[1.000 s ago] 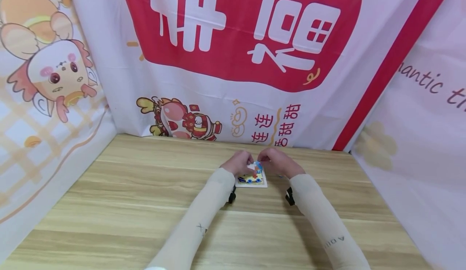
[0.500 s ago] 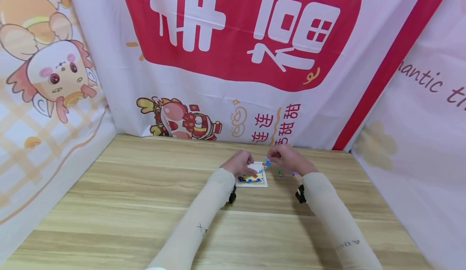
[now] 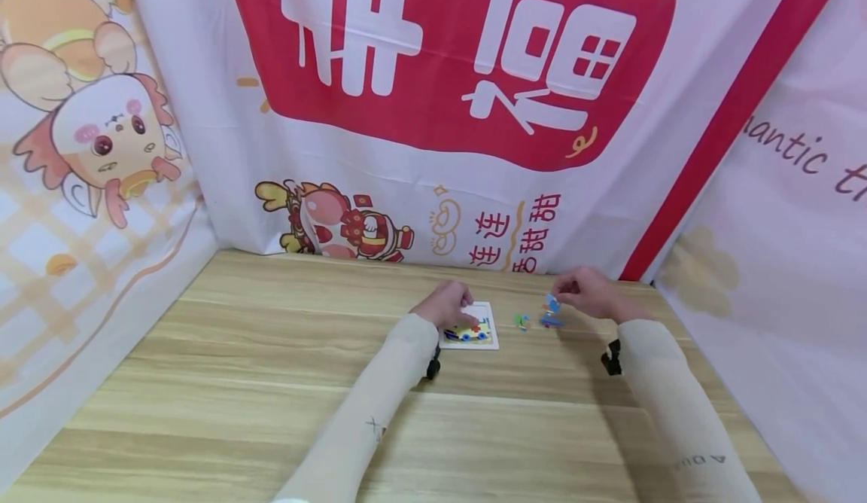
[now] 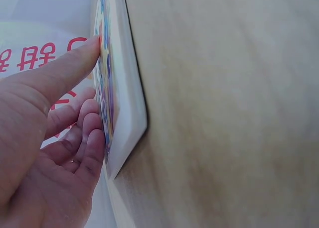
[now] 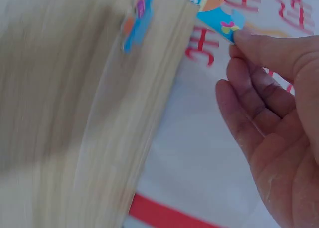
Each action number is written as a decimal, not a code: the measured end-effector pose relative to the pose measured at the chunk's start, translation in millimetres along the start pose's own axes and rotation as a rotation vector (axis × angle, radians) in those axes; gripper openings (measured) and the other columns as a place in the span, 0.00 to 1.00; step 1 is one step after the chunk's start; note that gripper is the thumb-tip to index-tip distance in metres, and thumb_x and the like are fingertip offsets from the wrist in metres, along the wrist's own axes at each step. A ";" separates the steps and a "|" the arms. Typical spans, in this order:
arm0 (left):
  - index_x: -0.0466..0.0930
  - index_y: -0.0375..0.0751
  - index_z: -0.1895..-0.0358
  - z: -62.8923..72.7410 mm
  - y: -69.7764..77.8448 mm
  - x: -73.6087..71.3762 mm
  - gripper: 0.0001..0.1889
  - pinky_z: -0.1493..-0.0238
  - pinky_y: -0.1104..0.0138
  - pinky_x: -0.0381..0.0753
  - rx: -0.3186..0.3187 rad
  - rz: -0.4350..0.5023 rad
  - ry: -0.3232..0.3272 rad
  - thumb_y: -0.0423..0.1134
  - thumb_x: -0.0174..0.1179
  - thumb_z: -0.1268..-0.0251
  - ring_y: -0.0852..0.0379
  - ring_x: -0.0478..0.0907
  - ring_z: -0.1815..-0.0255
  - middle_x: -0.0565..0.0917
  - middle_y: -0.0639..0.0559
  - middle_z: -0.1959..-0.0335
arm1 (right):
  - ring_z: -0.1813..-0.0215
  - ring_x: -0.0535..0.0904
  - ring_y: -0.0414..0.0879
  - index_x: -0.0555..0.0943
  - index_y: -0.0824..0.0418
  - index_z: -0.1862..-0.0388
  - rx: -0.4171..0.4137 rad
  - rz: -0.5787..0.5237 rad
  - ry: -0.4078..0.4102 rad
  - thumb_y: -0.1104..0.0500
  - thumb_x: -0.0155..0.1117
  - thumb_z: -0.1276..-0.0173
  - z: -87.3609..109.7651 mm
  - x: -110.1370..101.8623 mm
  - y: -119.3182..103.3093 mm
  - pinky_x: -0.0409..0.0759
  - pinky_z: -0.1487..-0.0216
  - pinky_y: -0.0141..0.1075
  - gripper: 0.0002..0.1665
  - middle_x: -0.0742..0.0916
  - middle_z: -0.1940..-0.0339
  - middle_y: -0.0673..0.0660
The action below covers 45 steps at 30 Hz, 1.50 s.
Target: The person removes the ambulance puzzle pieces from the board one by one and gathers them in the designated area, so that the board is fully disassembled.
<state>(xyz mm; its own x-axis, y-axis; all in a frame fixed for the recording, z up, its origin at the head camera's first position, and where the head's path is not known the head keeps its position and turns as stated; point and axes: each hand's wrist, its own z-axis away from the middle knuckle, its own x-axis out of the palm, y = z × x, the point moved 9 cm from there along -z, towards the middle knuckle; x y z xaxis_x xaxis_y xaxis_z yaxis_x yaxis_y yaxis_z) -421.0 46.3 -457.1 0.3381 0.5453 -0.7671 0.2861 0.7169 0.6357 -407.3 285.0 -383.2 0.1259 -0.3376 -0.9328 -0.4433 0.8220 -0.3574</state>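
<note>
A small white-framed jigsaw puzzle board [image 3: 494,330], part-filled with a colourful vehicle picture, lies on the wooden table. My left hand [image 3: 443,304] rests on its left side. In the left wrist view the left thumb [image 4: 82,58] presses on the picture, and the other fingers lie loosely curled against the board [image 4: 127,123]. To the right, my right hand [image 3: 592,294] pinches a blue jigsaw piece [image 5: 219,16] with orange and pink marks between thumb and fingertips, raised off the table. Part of the board is hidden under my left hand.
Below the held piece lies another blue jigsaw piece [image 5: 142,21]. A green piece [image 3: 521,321] sits between it and the board. The wooden table [image 3: 467,443] meets printed cloth [image 3: 420,164] at the back and both sides.
My right hand has moved from the board out to the right, carrying the blue jigsaw piece and uncovering loose pieces on the table. My left hand has stayed on the board.
</note>
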 end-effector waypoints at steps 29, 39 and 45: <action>0.83 0.37 0.41 3.4 -0.6 1.4 0.26 0.34 0.59 0.81 0.006 0.015 0.013 0.42 0.78 0.40 0.53 0.80 0.44 0.84 0.48 0.43 | 0.62 0.75 0.43 0.90 0.57 0.67 0.144 0.003 -0.272 0.68 0.67 0.27 12.0 30.0 61.6 0.75 0.61 0.32 0.10 0.87 0.65 0.51; 0.82 0.38 0.39 2.5 3.5 -4.7 0.26 0.32 0.58 0.80 0.012 0.021 0.018 0.42 0.77 0.39 0.52 0.80 0.41 0.84 0.48 0.42 | 0.59 0.79 0.43 0.92 0.58 0.63 0.081 -0.051 -0.213 0.66 0.70 0.28 13.1 22.0 63.4 0.79 0.58 0.28 0.07 0.92 0.63 0.52; 0.82 0.39 0.42 3.0 -0.6 1.9 0.25 0.34 0.58 0.80 0.003 0.021 0.003 0.42 0.78 0.40 0.53 0.79 0.44 0.83 0.50 0.45 | 0.58 0.80 0.43 0.92 0.60 0.60 0.071 -0.092 -0.206 0.66 0.71 0.29 19.8 25.9 63.4 0.81 0.57 0.28 0.05 0.92 0.61 0.55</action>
<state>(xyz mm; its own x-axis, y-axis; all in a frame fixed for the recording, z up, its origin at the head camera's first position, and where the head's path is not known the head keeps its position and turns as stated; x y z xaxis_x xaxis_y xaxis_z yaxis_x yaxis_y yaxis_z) -417.8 45.6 -458.6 0.3411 0.5613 -0.7541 0.2822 0.7040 0.6517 -414.6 337.4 -430.8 0.3444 -0.3175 -0.8835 -0.3592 0.8249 -0.4365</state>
